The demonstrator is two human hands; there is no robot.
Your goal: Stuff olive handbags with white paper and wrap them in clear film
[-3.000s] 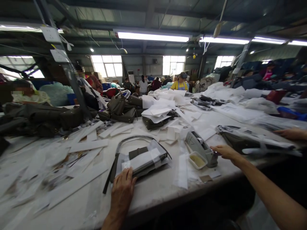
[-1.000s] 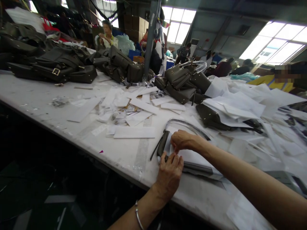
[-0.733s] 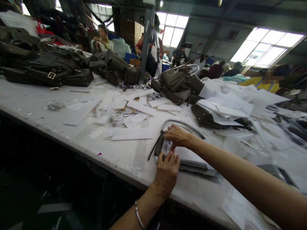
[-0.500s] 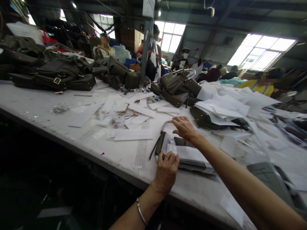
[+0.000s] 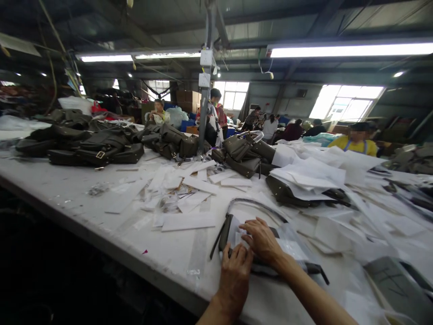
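Beneath both hands and stretching far beyond them spreads the white worktable [image 5: 169, 264], its near edge slanting past the wrists. Well beyond the hands to the left, dark bags [image 5: 104, 143] lie heaped; beyond them to the right, loose white sheets [image 5: 307, 174] are stacked unevenly. Closer in, just past the fingers and leftward, white card strips [image 5: 189, 221] lie scattered. Well to the right of the grip sits a grey housing [image 5: 397, 280] with dark marks on its side, cut off by the picture's edge.

Directly under the hands is the wrapped bag [image 5: 275, 233], flat on the table. Its long axis runs rightward from the fingers, roughly along the table edge, so most of its length lies to the right of the grip, partly beneath the right forearm. Its handle [image 5: 252, 201] arches away beyond the knuckles.

Nearer the bag's close left corner is the left hand [image 5: 235, 271], coming up from below, fingers bent over the near edge, thumb hidden. The right hand [image 5: 262, 241] reaches in from the right across the top, fingers bent and angled left, tips down just past the left fingers. Both touch the bag; whether either pinches anything cannot be told.

Well left of the grip lies a tiny purple scrap [image 5: 145, 252].
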